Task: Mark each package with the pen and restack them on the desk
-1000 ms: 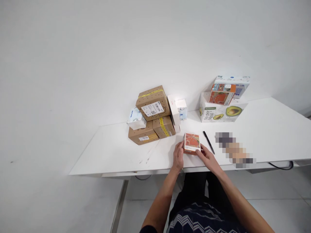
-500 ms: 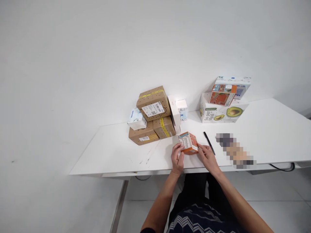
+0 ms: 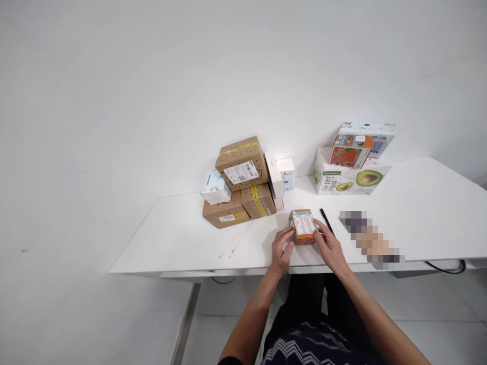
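A small orange carton [image 3: 304, 227] with a white printed text panel on its upper face is on the white table near its front edge. My left hand [image 3: 281, 249] grips it from the left, fingertips against its side and thumb at the lower front corner. On the other side, my right hand [image 3: 328, 246] has its fingers pressed to the carton's right side. Just beyond the right hand lies a black pen [image 3: 326, 221]. A blurred, pixelated item [image 3: 369, 238] lies further right.
Left of centre, brown cardboard boxes [image 3: 242, 165] are stacked with white cartons [image 3: 216, 186] around them. Back right, a white box with avocado pictures [image 3: 350, 180] carries another orange carton [image 3: 350, 152] and a pale blue-white box [image 3: 384, 137]. A wall stands behind the table [image 3: 182, 243].
The orange carton has turned between my hands and shifted slightly right, so its text panel now faces up toward me. Both hands moved with it.
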### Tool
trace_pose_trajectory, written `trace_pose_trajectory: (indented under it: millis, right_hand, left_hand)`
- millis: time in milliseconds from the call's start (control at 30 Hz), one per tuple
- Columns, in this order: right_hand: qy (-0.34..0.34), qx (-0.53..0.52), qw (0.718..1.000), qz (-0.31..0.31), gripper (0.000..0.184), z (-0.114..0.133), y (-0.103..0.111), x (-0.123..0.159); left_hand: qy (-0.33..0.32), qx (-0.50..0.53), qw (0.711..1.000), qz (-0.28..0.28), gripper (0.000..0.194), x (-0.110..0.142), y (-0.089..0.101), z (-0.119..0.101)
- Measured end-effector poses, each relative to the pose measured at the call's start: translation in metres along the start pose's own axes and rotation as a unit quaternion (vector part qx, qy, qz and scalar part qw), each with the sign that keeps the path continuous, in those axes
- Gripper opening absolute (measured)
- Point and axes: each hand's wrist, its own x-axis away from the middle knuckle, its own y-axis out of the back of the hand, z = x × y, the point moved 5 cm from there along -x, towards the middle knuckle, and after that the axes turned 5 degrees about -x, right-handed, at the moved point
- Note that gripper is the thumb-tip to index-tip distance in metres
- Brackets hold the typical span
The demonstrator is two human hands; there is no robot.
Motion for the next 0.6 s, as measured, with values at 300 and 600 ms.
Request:
trace_pose_trajectory:
  millis: [300,600]
  right_hand:
    - [0.063,0.091,0.993,-0.040,0.064,0.006,0.000,-0.002]
    - [-0.006,0.080,0.997,-0.018,0.052,-0.004,0.004,-0.002]
  left_hand:
    - [-0.135,-0.096,0.986,0.030,0.033,-0.002,0.000,-0.022]
    - [0.050,-0.107,0.988,-0.101,0.020,0.001,0.002,0.011]
